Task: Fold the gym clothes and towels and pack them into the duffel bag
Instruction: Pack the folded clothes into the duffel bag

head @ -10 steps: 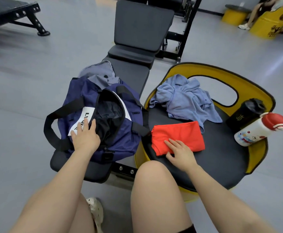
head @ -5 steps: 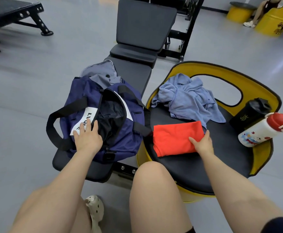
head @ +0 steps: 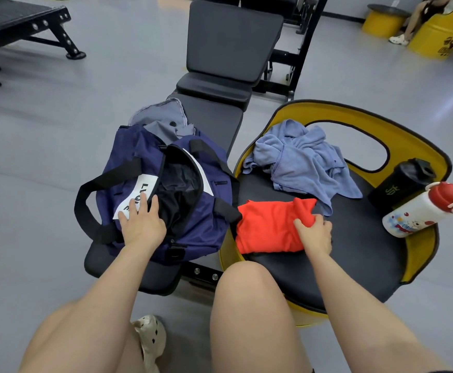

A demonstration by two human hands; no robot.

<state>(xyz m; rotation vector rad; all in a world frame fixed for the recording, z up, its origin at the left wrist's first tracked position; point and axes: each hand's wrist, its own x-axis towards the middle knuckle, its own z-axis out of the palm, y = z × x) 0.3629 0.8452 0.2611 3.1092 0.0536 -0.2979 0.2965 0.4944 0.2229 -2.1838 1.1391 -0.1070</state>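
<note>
A navy duffel bag (head: 193, 211) lies unzipped on the black gym bench (head: 209, 122), dark lining showing. My left hand (head: 142, 222) rests flat on its near rim, over a white label. A folded orange cloth (head: 268, 227) lies on the black seat of a yellow chair (head: 354, 238). My right hand (head: 314, 232) grips the cloth's right end, which is bunched and lifted off the seat. A crumpled light-blue garment (head: 306, 160) lies behind it. A grey garment (head: 160, 122) lies on the bench behind the bag.
A black shaker bottle (head: 400, 181) and a white bottle with a red cap (head: 424, 208) lean at the chair's right edge. My bare knees fill the foreground. Another bench stands far left, and yellow drum seats with a person on one at far right.
My right hand slid from the orange cloth's near edge to its right end and gripped it, bunching and raising that end. My left hand stayed on the bag.
</note>
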